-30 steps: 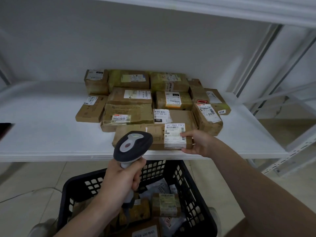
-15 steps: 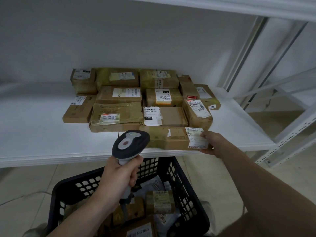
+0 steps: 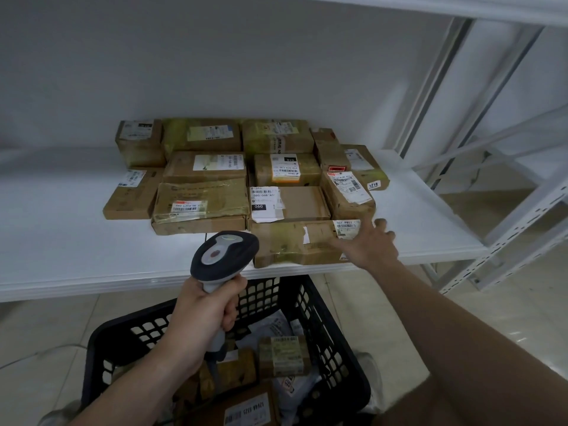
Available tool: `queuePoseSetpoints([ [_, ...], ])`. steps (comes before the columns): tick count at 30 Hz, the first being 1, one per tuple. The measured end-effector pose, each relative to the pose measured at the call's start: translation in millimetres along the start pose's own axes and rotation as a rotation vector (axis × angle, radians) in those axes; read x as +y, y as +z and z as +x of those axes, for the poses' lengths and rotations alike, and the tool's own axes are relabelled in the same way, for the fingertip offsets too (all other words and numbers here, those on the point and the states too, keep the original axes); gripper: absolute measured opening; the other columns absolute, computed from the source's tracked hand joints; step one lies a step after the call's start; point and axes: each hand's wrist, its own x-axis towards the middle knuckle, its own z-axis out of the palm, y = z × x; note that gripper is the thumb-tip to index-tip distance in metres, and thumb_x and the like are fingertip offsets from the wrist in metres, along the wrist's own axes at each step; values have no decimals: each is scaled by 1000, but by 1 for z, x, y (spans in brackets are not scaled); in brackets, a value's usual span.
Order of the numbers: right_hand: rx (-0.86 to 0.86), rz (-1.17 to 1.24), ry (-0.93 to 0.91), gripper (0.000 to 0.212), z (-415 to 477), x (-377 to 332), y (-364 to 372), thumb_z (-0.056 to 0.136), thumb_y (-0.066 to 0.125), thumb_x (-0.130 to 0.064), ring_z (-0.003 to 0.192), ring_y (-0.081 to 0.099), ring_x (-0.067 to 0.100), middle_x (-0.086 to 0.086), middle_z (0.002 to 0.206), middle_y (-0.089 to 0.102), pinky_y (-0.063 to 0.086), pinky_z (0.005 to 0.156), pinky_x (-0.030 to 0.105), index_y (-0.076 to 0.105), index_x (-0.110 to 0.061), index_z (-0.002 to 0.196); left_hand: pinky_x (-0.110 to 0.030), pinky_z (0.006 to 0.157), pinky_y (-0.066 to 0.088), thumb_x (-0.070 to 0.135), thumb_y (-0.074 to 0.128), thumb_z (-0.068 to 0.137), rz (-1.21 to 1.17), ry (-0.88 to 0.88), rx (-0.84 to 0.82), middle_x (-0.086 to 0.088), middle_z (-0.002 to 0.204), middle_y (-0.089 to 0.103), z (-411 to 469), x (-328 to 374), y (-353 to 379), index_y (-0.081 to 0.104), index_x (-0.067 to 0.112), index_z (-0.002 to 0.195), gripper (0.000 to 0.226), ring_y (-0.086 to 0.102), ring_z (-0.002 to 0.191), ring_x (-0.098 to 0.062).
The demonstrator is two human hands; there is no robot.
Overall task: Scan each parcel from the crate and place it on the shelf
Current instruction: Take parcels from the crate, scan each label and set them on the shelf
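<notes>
Touching shelved parcel (image 3: 285, 244), right hand (image 3: 372, 247)

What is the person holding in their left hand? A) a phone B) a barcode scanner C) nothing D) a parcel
B: the left hand has its fingers wrapped round the handle of a grey scanner.

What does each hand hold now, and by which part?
The left hand grips the scanner by its handle. The right hand holds nothing; open, it touches the right end of the front parcel.
</notes>
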Motion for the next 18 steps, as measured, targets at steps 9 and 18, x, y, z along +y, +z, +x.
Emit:
queuePoseSetpoints([
  [9,-99,-66,-79,105,3,-5,13,72,67,-84,146,29,44,15,163,27,35,113,58,40,-24,154,-34,51,37,16,66,96,2,-9,3,-16,60,45,0,-1,-1,57,-8,81,30,42,49,-23],
  [18,-122,-104,-40,115,15,-9,20,63,62,-89,149,24,50,21,162,29,28,116,63,42,-18,152,-34,53,38,17,66,96,16,-6,-5,-14,64,46,-1,1,-5,58,-6,86,26,42,53,-24],
])
